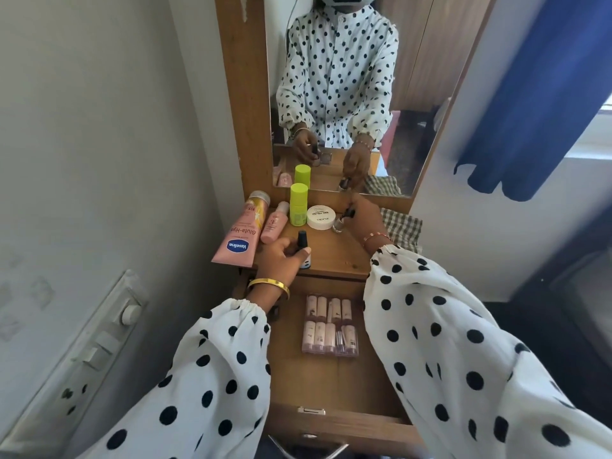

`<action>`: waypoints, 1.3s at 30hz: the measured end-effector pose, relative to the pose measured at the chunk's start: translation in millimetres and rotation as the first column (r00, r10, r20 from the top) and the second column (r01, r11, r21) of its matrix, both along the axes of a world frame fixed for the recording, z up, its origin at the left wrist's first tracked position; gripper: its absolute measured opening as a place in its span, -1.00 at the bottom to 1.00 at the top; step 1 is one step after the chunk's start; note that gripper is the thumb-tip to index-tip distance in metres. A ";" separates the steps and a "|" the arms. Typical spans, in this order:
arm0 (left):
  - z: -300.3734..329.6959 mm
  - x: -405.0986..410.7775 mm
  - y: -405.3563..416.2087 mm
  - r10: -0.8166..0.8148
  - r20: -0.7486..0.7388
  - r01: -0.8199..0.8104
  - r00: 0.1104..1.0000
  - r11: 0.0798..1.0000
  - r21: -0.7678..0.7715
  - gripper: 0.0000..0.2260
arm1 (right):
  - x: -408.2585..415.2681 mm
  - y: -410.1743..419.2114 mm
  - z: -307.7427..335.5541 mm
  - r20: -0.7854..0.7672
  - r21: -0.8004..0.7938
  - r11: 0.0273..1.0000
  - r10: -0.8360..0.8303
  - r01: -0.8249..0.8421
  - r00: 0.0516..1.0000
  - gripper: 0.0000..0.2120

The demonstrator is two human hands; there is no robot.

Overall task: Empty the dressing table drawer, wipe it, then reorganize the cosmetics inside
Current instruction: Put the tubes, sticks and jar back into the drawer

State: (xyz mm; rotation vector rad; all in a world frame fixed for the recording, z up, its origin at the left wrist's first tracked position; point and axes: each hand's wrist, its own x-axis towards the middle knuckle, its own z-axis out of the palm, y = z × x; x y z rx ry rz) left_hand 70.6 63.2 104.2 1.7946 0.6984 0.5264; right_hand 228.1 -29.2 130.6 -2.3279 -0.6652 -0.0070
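Both hands are setting small bottles on a crowded tabletop.
You're pinching a black-capped bottle [303, 251] in your left hand [281, 263] at centre frame, your right hand [366, 218] gripping a clear bottle [338, 224] beside the white jar [320, 217] (either could be tipping); the drawer [337, 385] below is holding a lipstick pack [330, 326].

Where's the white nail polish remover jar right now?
The white jar sits at the back of the tabletop, below the mirror, between the green bottle and the right hand.

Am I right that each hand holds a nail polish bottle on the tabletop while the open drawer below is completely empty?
Not quite: in the head view the drawer holds a set of pink tubes. The left hand and right hand do each hold a small bottle.
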 end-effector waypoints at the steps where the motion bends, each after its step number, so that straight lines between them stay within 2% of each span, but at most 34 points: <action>1: -0.5 0.2 -0.7 -0.005 0.006 0.005 1.000 1.000 -0.009 -0.69 | -2.0 -1.9 -0.6 -0.005 0.028 1.000 -0.010 0.010 1.000 -0.80; 5: -1.5 -2.6 -5.8 -0.008 0.040 0.009 0.999 1.000 -0.026 -0.74 | -22.1 -13.6 3.3 -0.032 0.213 0.976 -0.029 0.035 0.999 -0.82; 9: -3.4 -15.2 -14.2 0.005 0.078 0.001 0.997 0.996 -0.085 -0.73 | -54.1 -25.4 6.1 -0.015 0.222 0.975 0.032 -0.028 0.999 -0.84; 13: -22.7 -43.1 -14.0 0.056 0.081 -0.048 0.995 0.994 -0.101 -0.72 | -91.6 -34.9 3.5 -0.107 0.264 0.961 0.110 -0.079 0.988 -0.84; 18: -56.2 -77.3 -3.5 0.183 0.037 -0.180 0.982 0.981 -0.077 -0.76 | -122.2 -30.9 -24.4 -0.269 0.176 0.969 0.217 -0.173 0.938 -0.81; 22: -69.8 -90.9 -1.0 0.273 0.028 -0.272 0.962 0.962 -0.030 -0.78 | -132.1 -18.2 -60.0 -0.299 0.065 0.985 0.169 -0.157 0.939 -0.79; 31: -75.1 -96.3 0.1 0.283 0.002 -0.283 0.959 0.958 -0.051 -0.68 | -128.5 12.0 -103.6 -0.337 -0.043 0.996 0.060 -0.079 0.940 -0.71; 39: -78.6 -95.6 3.6 0.282 -0.010 -0.282 0.959 0.957 -0.064 -0.68 | -130.1 27.9 -107.4 -0.325 -0.031 0.986 0.146 -0.165 0.934 -0.66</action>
